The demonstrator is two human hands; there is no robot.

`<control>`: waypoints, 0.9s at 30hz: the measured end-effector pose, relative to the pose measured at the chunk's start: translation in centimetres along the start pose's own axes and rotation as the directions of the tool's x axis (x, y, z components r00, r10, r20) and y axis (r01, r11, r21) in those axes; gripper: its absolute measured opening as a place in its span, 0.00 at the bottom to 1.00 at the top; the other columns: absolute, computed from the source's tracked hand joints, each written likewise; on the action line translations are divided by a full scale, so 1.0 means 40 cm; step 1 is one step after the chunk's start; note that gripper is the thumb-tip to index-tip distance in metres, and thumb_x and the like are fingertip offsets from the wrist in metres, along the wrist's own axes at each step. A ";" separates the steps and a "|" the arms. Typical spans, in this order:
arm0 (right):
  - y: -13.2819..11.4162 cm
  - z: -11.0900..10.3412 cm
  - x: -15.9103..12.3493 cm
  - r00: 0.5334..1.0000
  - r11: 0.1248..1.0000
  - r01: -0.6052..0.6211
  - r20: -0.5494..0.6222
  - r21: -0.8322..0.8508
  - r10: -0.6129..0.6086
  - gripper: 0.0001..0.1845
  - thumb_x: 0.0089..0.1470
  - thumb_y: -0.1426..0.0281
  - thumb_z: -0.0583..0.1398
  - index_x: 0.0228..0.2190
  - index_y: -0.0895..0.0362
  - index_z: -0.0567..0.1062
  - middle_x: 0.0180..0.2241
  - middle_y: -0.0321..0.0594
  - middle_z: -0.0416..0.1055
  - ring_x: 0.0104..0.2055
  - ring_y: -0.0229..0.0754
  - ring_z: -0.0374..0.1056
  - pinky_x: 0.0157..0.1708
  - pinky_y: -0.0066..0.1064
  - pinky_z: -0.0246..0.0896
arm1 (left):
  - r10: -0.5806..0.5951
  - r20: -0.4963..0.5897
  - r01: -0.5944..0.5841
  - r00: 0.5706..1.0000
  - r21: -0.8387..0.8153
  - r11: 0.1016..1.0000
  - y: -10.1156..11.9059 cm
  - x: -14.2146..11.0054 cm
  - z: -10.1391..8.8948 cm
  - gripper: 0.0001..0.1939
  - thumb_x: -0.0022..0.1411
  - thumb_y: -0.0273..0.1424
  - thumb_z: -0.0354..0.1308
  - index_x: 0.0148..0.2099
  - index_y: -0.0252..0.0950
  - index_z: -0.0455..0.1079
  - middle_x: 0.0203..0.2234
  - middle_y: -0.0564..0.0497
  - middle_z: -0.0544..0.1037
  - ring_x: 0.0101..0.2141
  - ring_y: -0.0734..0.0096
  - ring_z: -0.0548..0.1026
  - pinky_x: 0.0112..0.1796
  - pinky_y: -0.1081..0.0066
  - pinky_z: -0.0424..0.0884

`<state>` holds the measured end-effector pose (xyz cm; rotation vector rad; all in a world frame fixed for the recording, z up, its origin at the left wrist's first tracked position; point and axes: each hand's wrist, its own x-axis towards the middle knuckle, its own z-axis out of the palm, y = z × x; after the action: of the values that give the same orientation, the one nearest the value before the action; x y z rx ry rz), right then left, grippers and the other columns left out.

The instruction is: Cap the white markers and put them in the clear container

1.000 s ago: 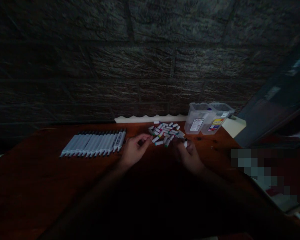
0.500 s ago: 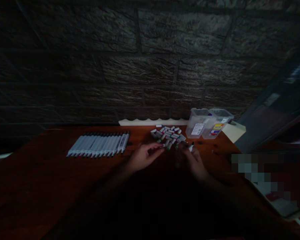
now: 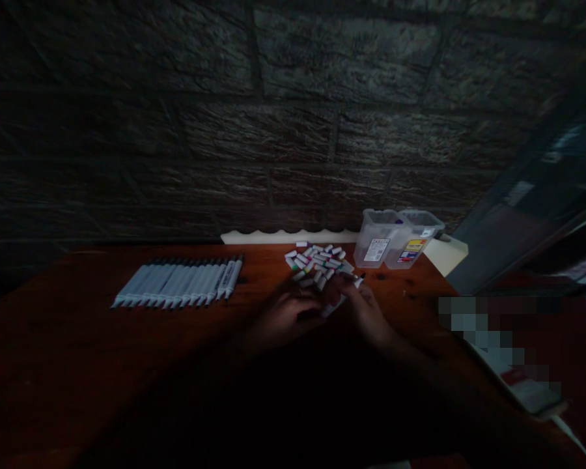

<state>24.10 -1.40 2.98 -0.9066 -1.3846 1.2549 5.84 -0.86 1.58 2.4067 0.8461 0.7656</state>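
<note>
A white marker [image 3: 336,305] slants between my hands, its dark tip [image 3: 362,277] pointing up and right. My right hand [image 3: 368,311] is closed around it, thumb and fingers pinching the barrel. At the marker's lower end, my left hand [image 3: 293,311] is closed with curled fingers; whatever sits in those fingertips is hidden in shadow. Just beyond both hands lies a loose pile of marker caps [image 3: 317,260], white with coloured ends. On the left, a tidy row of white markers [image 3: 176,283] lies side by side, dark tips toward me and away.
Two clear plastic containers [image 3: 377,241] with labels stand behind the right hand, beside a cream-coloured piece [image 3: 446,254]. A pale wavy-edged strip [image 3: 288,238] runs along the stone-block wall [image 3: 293,130]. The wooden table [image 3: 68,352] is dimly lit.
My left hand has drawn back from the cap pile toward the marker in my right hand, and the hands are now close together. The whole view has shifted slightly.
</note>
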 end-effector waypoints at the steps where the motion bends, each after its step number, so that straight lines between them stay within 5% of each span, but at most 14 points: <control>1: -0.001 0.002 -0.001 1.000 1.000 0.005 -0.002 -0.012 -0.006 0.20 0.58 0.58 0.54 0.19 0.55 0.66 0.22 0.34 0.62 0.28 0.39 0.60 0.33 0.32 0.55 | -0.003 -0.001 0.003 1.000 -0.005 1.000 0.002 0.001 0.002 0.07 0.64 0.31 0.57 0.43 0.38 0.75 0.42 0.50 0.79 0.43 0.66 0.76 0.46 0.66 0.70; 17: -0.025 -0.001 -0.004 0.999 0.996 0.042 0.021 -0.080 -0.041 0.19 0.60 0.57 0.54 0.23 0.55 0.68 0.26 0.35 0.65 0.32 0.39 0.63 0.39 0.31 0.58 | -0.049 -0.076 0.056 0.996 0.085 0.995 -0.005 -0.002 0.012 0.08 0.61 0.32 0.61 0.43 0.39 0.75 0.41 0.50 0.80 0.44 0.62 0.75 0.46 0.62 0.70; 22: -0.016 -0.019 0.007 1.000 0.993 -0.004 -0.016 0.122 0.005 0.21 0.58 0.55 0.58 0.20 0.55 0.64 0.19 0.30 0.58 0.22 0.34 0.54 0.25 0.27 0.53 | -0.028 -0.036 0.031 0.999 0.087 0.996 -0.015 -0.008 -0.001 0.11 0.62 0.38 0.60 0.44 0.40 0.75 0.41 0.51 0.80 0.43 0.64 0.76 0.45 0.65 0.70; 27: -0.016 -0.032 -0.002 0.994 0.998 -0.061 -0.094 0.022 0.063 0.26 0.55 0.54 0.59 0.15 0.55 0.60 0.13 0.28 0.51 0.16 0.31 0.47 0.16 0.27 0.42 | -0.155 -0.201 0.189 0.967 0.165 0.968 -0.045 -0.015 -0.035 0.12 0.66 0.38 0.53 0.43 0.40 0.76 0.38 0.51 0.81 0.39 0.65 0.78 0.40 0.67 0.71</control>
<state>25.43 -1.32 3.51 -0.9894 -1.2766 1.2539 3.81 0.34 1.35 2.4030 1.2337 0.8883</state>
